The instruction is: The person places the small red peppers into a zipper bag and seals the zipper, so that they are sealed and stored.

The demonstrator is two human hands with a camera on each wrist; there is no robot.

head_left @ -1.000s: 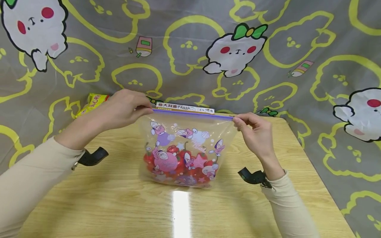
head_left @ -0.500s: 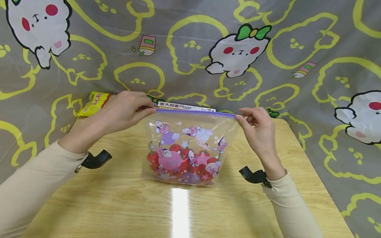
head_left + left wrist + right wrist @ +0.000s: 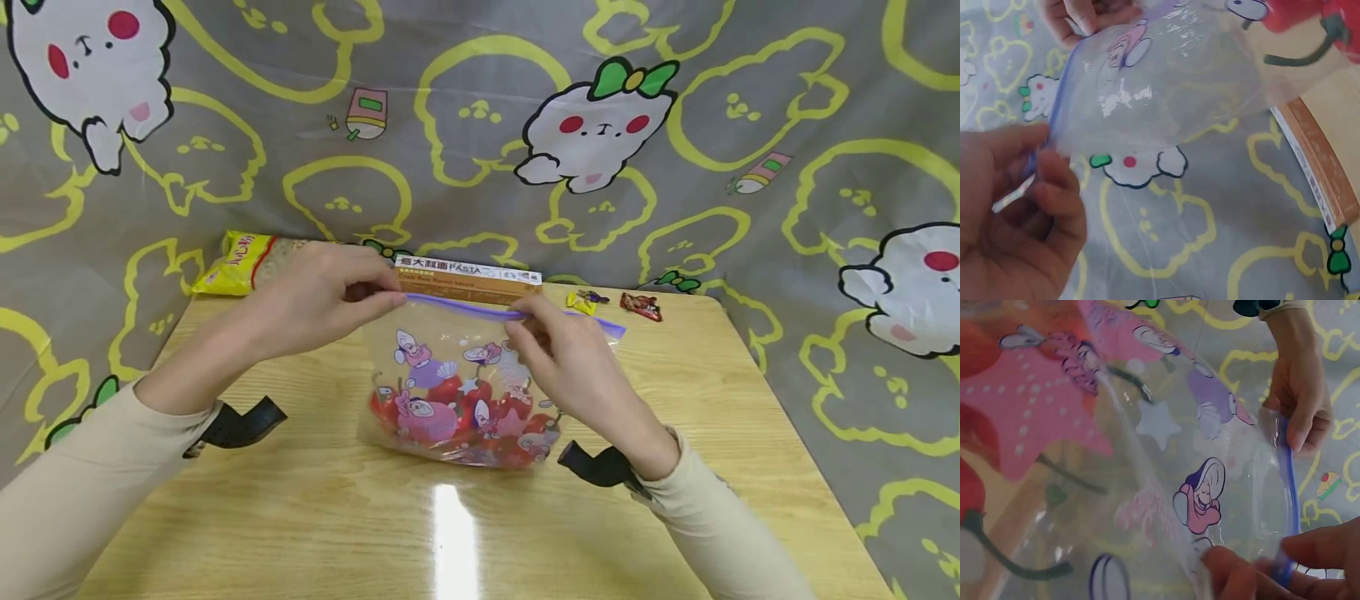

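Note:
A clear zip-top bag (image 3: 427,333) with pink and purple cartoon prints stands between my hands, low over the table. Inside its lower half are several red fruits (image 3: 972,469) with green stems. A purple zip strip (image 3: 457,307) runs along the top. My left hand (image 3: 337,287) pinches the strip's left end between thumb and fingers, as the left wrist view also shows. My right hand (image 3: 573,354) pinches the strip right of its middle, and the strip's right end sticks out beyond it. The right wrist view shows these right fingers (image 3: 1322,544) at the strip close up.
Behind the bag lies a brown and white pasta box (image 3: 465,283). A yellow packet (image 3: 240,262) lies at the back left, partly behind my left hand. Two small wrapped pieces, one yellow (image 3: 582,301) and one dark red (image 3: 641,306), lie back right. A patterned cloth (image 3: 465,208) hangs behind the wooden table (image 3: 300,517).
My right hand has moved left along the strip, away from its right corner. The bag's top edge has come down a little, uncovering more of the pasta box and the small wrapped pieces.

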